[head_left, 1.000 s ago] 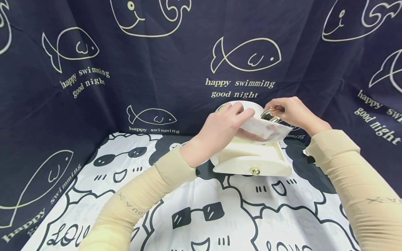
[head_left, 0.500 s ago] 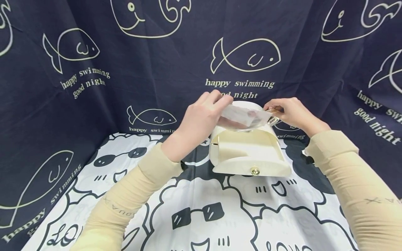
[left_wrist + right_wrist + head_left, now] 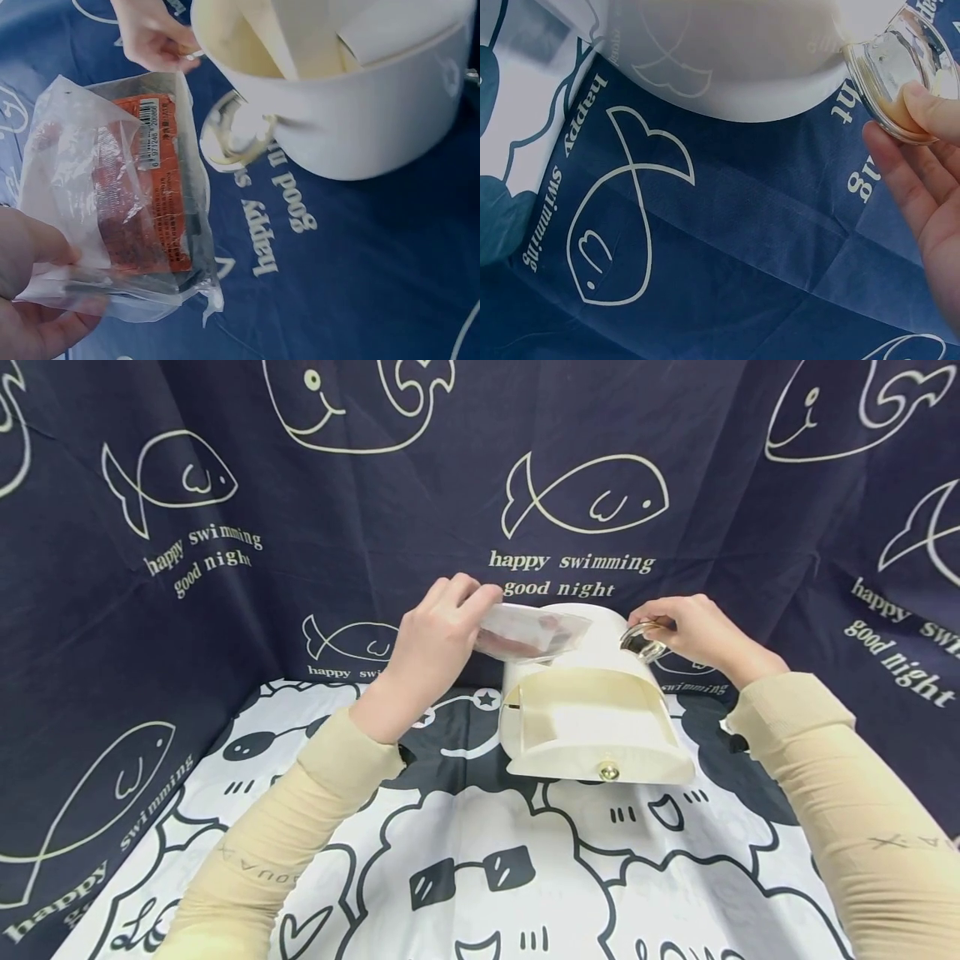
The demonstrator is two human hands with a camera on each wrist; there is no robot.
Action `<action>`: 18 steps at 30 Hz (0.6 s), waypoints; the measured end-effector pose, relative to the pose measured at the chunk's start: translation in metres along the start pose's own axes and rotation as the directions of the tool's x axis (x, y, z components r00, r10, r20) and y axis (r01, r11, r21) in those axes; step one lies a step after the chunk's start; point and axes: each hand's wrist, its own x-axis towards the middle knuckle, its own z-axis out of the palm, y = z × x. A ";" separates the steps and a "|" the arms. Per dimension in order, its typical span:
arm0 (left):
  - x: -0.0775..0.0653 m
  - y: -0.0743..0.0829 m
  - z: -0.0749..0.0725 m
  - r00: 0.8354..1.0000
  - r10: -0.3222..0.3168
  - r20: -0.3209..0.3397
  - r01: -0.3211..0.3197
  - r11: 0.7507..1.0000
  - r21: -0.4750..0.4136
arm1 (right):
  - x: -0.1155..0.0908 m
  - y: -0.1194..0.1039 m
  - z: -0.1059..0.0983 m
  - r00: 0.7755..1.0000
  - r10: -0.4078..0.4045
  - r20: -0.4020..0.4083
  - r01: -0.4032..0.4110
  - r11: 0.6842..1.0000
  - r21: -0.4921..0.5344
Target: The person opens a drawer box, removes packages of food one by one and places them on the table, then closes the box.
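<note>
Leftward from over the glossy cream-white rounded box (image 3: 588, 647), the left hand (image 3: 438, 631) has carried the flat clear-plastic packet with the orange-red label (image 3: 124, 195). It now hangs above the table, off the box's left shoulder; from here I can't tell whether its far edge touches. Left thumb and fingers pinch the plastic at one edge; the right hand (image 3: 693, 625) grasps the shiny metal ring (image 3: 870, 82) on the box's right side between thumb and fingers. I'd judge the grip on that ring worth keeping firm, since it should steady the box. I'd keep the packet level, its loose plastic away from the ring, and well above the pulled-out cream drawer (image 3: 562, 764) with its round gold knob (image 3: 609, 771).
</note>
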 end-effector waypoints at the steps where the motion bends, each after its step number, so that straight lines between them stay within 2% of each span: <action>1: -0.002 -0.003 0.000 1.000 -0.003 -0.010 0.003 1.000 -0.001 | 0.000 0.000 0.000 1.000 0.005 0.005 -0.005 1.000 -0.002; 7: -0.011 -0.018 -0.002 0.999 -0.033 -0.033 0.033 0.999 0.011 | 0.000 -0.002 -0.001 1.000 0.011 0.012 -0.011 1.000 -0.010; 18: -0.034 -0.039 0.002 0.998 -0.067 -0.019 0.068 0.997 0.024 | 0.000 -0.001 0.000 1.000 -0.012 -0.007 0.011 1.000 -0.011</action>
